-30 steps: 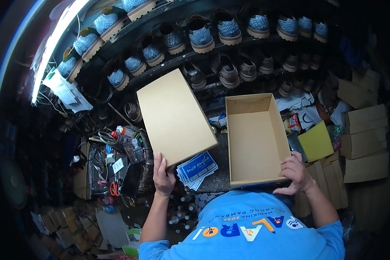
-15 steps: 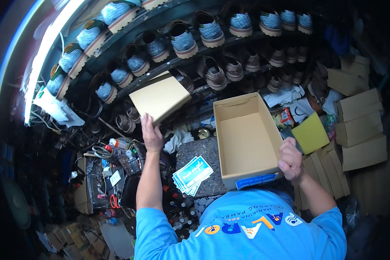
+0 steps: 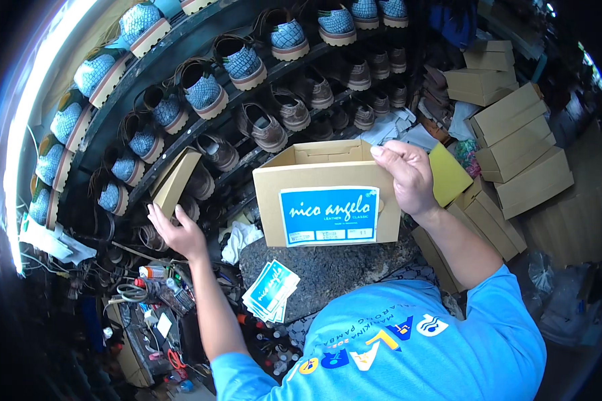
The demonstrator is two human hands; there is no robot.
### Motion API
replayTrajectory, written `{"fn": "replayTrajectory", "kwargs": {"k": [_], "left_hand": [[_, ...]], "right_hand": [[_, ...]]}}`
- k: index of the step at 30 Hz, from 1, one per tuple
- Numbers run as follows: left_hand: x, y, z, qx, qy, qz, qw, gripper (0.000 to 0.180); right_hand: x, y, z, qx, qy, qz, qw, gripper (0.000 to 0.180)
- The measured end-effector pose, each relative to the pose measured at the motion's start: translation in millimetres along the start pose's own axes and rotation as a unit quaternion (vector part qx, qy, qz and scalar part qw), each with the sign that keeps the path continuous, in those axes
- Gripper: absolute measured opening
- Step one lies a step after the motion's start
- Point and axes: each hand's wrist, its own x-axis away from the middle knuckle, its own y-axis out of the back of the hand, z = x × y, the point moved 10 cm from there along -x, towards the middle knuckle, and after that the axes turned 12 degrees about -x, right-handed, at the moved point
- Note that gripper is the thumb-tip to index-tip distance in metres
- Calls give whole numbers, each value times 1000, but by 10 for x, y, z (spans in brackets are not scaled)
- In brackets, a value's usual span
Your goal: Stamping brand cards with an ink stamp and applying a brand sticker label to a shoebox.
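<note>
My right hand [image 3: 410, 175] grips the upper right corner of a tan cardboard shoebox [image 3: 274, 220], thumb over the rim. The box is tilted so its end panel, bearing a blue-and-white label [image 3: 330, 215], faces me; only a strip of its inside shows. Off to the left, my left hand [image 3: 178, 234] has the lower end of the tan box lid [image 3: 178, 179] between thumb and fingers. The lid stands nearly on edge by the shelves. Below the box, a small fanned stack of blue-and-white labels [image 3: 272, 292] lies on the dark stone slab [image 3: 341, 274].
Curved racks hold blue textured shoes [image 3: 239, 63] and brown shoes [image 3: 262, 127]. Several closed tan boxes [image 3: 515, 150] are piled at right beside a yellow-green sheet [image 3: 448, 175]. At left, a cluttered stand holds red-handled scissors [image 3: 176, 361], bottles and cables.
The shoebox has tipped from showing its open inside to showing its labelled end. My left hand has moved the lid left and turned it on edge. The view has shifted to the right.
</note>
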Motion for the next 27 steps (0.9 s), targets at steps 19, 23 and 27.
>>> {"fn": "replayTrajectory", "kwargs": {"k": [19,23,27], "left_hand": [[422,793,-2196,0,-237,278,931,106],[725,776,-2841,84,-247,310,914,111],[949,829,-3069,146,-377,330,853,111]], "right_hand": [[-152,-225,104,-31,51,-19,998,41],[-100,-321,37,-30,40,-31,998,41],[-43,-282,39,10,56,-39,998,38]]}}
